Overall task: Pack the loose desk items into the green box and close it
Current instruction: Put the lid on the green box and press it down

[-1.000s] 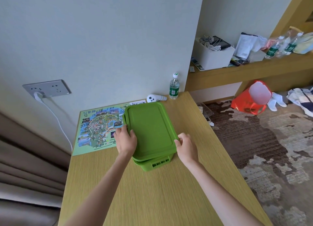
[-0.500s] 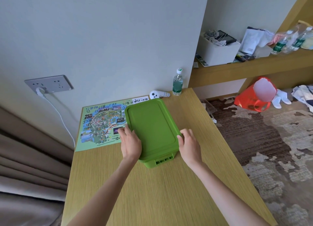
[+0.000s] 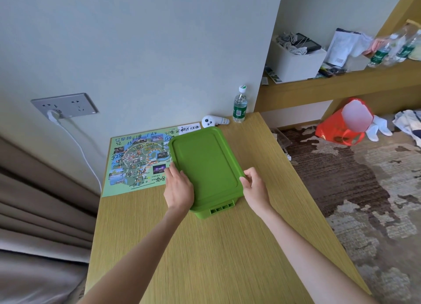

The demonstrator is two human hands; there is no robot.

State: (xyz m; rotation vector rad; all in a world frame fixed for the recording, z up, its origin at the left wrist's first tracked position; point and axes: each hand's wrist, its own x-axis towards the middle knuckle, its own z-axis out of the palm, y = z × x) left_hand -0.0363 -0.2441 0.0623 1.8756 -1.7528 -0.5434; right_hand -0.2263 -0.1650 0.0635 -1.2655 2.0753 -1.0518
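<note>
A socket (image 3: 65, 105) sits in the wall at far left, with a white plug in it. On our desk (image 3: 216, 258) a map (image 3: 136, 162) lies flat by the wall. Our left hand (image 3: 178, 188) rests on the near left corner of the lid (image 3: 205, 164), fingers nearly straight along its edge. The box (image 3: 202, 212) stands mid-desk with the lid on top, its left edge over the map. Behind it are a controller (image 3: 213, 121) and an upright bottle (image 3: 240, 105). Our right hand (image 3: 255, 187) pinches the lid's right rim, thumb on top and fingers curled.
</note>
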